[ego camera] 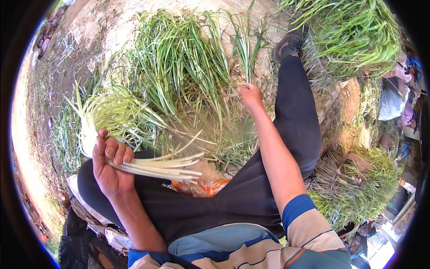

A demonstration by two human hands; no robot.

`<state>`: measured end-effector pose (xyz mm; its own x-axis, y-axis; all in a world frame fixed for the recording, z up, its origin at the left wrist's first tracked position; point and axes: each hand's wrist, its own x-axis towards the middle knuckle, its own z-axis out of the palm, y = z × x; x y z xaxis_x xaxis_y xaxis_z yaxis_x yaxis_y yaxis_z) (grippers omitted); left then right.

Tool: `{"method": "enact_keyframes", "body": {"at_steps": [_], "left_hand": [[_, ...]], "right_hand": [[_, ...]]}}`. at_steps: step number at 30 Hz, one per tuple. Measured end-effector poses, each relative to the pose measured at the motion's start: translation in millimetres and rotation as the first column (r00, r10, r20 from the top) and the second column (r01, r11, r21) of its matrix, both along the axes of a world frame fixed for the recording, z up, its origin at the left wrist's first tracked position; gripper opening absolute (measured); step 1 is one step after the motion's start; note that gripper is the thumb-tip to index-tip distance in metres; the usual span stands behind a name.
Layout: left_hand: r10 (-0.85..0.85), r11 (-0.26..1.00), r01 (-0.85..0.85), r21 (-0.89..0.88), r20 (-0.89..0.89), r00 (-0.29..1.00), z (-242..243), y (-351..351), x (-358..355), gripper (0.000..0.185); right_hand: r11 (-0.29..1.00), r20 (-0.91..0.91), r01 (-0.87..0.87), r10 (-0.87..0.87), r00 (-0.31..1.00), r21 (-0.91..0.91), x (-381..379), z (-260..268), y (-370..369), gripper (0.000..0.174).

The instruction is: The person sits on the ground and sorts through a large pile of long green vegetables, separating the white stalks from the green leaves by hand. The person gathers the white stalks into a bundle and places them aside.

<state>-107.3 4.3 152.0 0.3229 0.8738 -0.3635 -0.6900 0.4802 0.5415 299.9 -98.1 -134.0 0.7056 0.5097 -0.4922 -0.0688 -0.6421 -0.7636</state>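
Observation:
My left hand [114, 161] is closed around a bunch of pale chive-like stalks [168, 165]. Their white ends stick out to the right, and their yellow-green leaves [104, 114] droop beyond my fingers. Farther forward, my right hand [250, 95] grips the lower ends of a few green stalks [247, 50], whose leaves fan out away from me over the ground. Just left of that hand lies a large loose pile of long green stalks [174, 57]. Loose dry leaves and stems [215, 127] are scattered between my legs.
My outstretched leg [295, 114] in dark trousers borders the right side, ending in a dark shoe [289, 45]. Past it lie a big green heap [356, 40] and a heap of trimmings [359, 185]. Plastic bags [393, 101] are at far right; a red-and-yellow plastic wrapper [201, 188] is between my thighs.

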Motion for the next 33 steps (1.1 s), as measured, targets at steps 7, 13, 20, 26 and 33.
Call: {"method": "enact_keyframes", "body": {"at_steps": [7,13,20,26,33], "left_hand": [[0.016,0.999,-0.017,-0.029,-0.043,0.999,1.0,5.6,6.7,0.025],[-0.01,0.996,0.0,-0.092,-0.105,0.994,-7.2,13.7,23.1,0.025],[-0.016,0.992,-0.003,-0.125,-0.152,0.988,-10.8,10.0,35.2,0.025],[-0.013,0.988,-0.014,-0.154,-0.173,0.985,-14.0,7.0,40.0,0.025],[-0.042,0.984,0.001,-0.18,-0.222,0.974,-23.7,3.0,51.3,0.026]], "right_hand": [[0.912,0.329,-0.11,0.252,0.91,-0.395,24.4,-12.4,28.5,0.031],[0.86,0.338,-0.091,0.293,0.894,-0.503,23.2,-17.5,30.6,0.03],[0.786,0.343,-0.207,0.468,0.815,-0.582,14.5,-9.7,38.4,0.024],[0.932,0.174,-0.154,0.22,0.96,-0.328,22.3,-34.6,18.7,0.025],[0.981,-0.25,0.041,0.008,0.968,0.19,7.5,19.6,26.3,0.009]]}}
